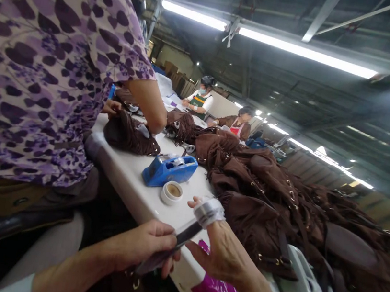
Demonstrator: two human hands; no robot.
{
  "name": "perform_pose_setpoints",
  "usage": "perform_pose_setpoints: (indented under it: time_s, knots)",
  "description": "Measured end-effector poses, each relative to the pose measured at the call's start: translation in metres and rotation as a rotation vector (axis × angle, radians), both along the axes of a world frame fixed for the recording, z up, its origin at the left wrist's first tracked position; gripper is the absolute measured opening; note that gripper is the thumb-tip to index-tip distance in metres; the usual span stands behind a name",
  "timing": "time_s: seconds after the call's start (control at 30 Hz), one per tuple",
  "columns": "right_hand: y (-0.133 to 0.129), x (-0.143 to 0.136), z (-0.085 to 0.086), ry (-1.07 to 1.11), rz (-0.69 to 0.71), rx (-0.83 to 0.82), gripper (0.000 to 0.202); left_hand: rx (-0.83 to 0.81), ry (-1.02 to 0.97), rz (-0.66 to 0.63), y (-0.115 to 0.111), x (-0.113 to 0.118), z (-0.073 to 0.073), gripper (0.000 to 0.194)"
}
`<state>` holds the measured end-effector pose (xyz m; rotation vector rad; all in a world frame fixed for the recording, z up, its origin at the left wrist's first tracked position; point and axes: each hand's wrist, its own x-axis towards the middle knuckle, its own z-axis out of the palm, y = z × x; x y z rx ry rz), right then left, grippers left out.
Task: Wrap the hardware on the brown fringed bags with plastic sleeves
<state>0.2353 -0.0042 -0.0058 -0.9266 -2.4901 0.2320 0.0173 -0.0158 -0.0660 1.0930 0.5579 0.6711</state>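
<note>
My left hand (157,242) pinches a dark strap (187,232) between thumb and fingers, above the front edge of the table. Part of a brown bag with a gold-coloured ring hangs below this hand, in shadow. At the strap's far end is my right hand (219,246), its thumb stretched apart from the fingers. A band of clear, shiny plastic (209,211) goes round those fingers; whether it is tape is hard to make out. Just beyond my hands stand a small round white tub (171,193) with a tan inside and a blue tape dispenser (170,169).
Brown bags with gold-coloured rings (265,185) lie heaped along the right of the white table (129,175). Close on my left, a person in a purple patterned top (54,63) works at a brown bag (128,132). Two more people sit farther back.
</note>
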Motion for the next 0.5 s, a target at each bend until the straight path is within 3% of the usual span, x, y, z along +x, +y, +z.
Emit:
perform_pose_setpoints:
  time_s: [0.1, 0.17, 0.27, 0.3, 0.37, 0.5]
  knots:
    - [0.002, 0.002, -0.013, -0.376, 0.0, 0.173, 0.034, -0.05, 0.029, -0.114, 0.007, -0.006, 0.004, 0.049]
    - [0.001, 0.003, -0.017, -0.488, -0.025, 0.239, 0.016, -0.033, 0.055, -0.197, 0.014, -0.009, 0.002, 0.047]
    - [-0.006, 0.005, -0.015, -0.55, -0.053, 0.198, 0.019, 0.048, 0.133, -0.293, 0.023, -0.01, -0.002, 0.037]
    - [-0.009, 0.005, -0.013, -0.574, -0.068, 0.133, 0.021, 0.062, 0.162, -0.31, 0.025, -0.009, -0.004, 0.033]
    - [-0.012, 0.006, -0.006, -0.593, -0.071, -0.151, 0.027, 0.169, 0.21, -0.285, 0.027, -0.006, -0.011, 0.031]
    - [-0.009, 0.004, 0.007, -0.546, 0.058, -0.832, 0.049, 0.7, 0.277, -0.014, 0.017, 0.005, -0.03, 0.026]
